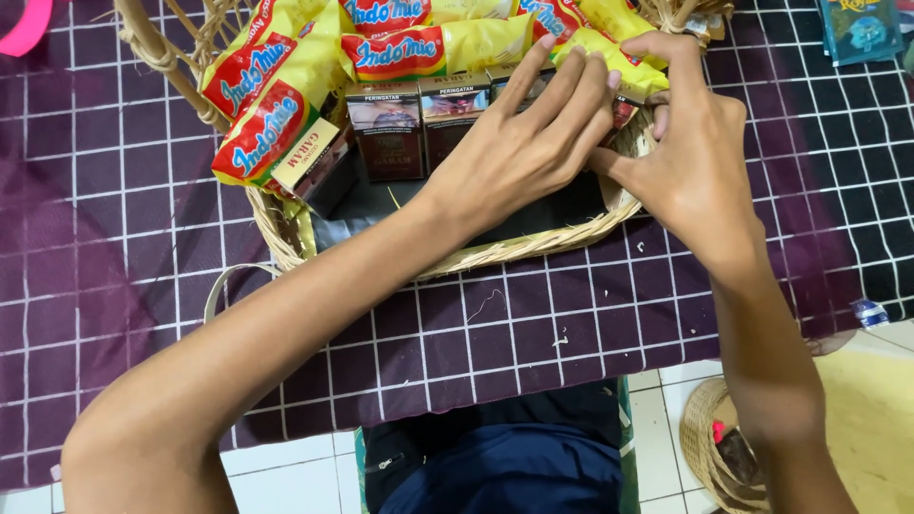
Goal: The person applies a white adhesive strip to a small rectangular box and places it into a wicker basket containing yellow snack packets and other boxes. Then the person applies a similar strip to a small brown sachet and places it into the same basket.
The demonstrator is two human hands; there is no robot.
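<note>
Reaching into the shallow woven wicker basket [533, 249], the left hand [519, 152] lay flat-fingered and the right hand [690, 157] pinched upon upright dark-red cardboard packs [388, 133], seemingly light, rigid, best gripped by their sides.

This looks like a home floor, with white tiles [657, 419] under a purple checked cloth [533, 333] and a woven basket [533, 246] of snack packets [257, 105] on the cloth.
</note>
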